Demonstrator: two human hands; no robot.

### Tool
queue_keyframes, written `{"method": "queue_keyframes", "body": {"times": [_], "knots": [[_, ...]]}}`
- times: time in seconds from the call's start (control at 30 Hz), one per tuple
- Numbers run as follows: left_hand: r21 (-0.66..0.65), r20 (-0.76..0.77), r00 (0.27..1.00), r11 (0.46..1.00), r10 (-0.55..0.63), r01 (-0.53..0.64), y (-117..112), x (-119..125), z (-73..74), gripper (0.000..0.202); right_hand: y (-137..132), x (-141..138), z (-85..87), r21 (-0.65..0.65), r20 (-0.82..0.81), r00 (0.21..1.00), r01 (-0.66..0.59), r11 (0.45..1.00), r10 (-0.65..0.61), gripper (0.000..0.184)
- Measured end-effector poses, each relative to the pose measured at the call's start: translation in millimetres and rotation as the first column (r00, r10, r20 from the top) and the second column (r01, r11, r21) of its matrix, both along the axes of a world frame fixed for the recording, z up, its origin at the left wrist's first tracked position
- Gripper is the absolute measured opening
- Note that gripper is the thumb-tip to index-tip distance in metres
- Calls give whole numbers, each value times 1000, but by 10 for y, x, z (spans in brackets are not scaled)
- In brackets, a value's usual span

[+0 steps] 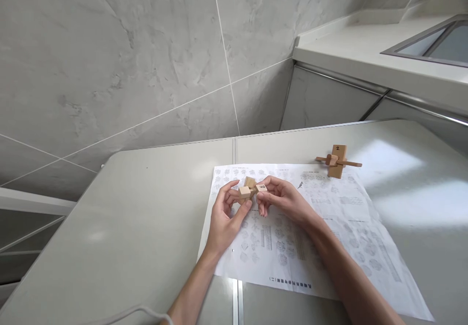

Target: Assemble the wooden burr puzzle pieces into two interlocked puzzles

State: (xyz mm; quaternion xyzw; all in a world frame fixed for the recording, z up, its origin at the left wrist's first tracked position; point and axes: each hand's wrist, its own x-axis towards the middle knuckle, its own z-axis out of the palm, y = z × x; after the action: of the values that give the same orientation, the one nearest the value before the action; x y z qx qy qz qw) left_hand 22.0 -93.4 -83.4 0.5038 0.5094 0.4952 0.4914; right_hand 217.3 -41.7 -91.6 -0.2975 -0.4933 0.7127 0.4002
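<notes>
Between my two hands is a small wooden interlocking puzzle (244, 192), made of pale blocks that cross each other. A dark number 3 is marked on its right-hand block. My left hand (227, 218) curves around the puzzle's left side, with the thumb against its lower edge. From the right, my right hand (280, 196) pinches the numbered block between thumb and fingers. Both hands are just above a printed paper sheet (256, 266) with many small diagrams. How the inner pieces join is hidden by the fingers.
Beyond my right hand stands another wooden puzzle (337, 162), marked 2, with a thin stick through it, at the sheet's far edge. The pale table (146, 218) has a seam down its middle. A white cable (135, 309) lies near my left forearm. A tiled wall (146, 71) rises behind.
</notes>
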Motion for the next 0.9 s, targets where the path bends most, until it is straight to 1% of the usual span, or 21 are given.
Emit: {"method": "queue_keyframes", "body": {"times": [0.17, 0.3, 0.53, 0.63, 0.8, 0.9], "knots": [[-11, -69, 997, 999, -41, 40, -24, 3, 15, 68, -10, -12, 44, -13, 14, 999, -35, 999, 36, 40], [-33, -109, 992, 998, -63, 60, -37, 7, 43, 75, -24, -13, 55, -5, 53, 998, -34, 999, 34, 40], [-2, -144, 985, 995, -97, 98, -31, -4, 54, 60, -41, -6, 66, 15, 83, 996, -44, 999, 42, 44], [-13, -126, 986, 994, -109, 108, -32, -10, 59, 61, -45, -6, 66, 6, 86, 995, -41, 999, 40, 47], [-40, -120, 983, 990, -142, 138, -44, -17, 69, 69, -54, -21, 58, -12, 122, 992, -31, 999, 32, 49], [-45, -108, 983, 989, -148, 144, -45, -16, 73, 67, -63, -47, 46, 0, 154, 988, -9, 1000, 9, 51]]}}
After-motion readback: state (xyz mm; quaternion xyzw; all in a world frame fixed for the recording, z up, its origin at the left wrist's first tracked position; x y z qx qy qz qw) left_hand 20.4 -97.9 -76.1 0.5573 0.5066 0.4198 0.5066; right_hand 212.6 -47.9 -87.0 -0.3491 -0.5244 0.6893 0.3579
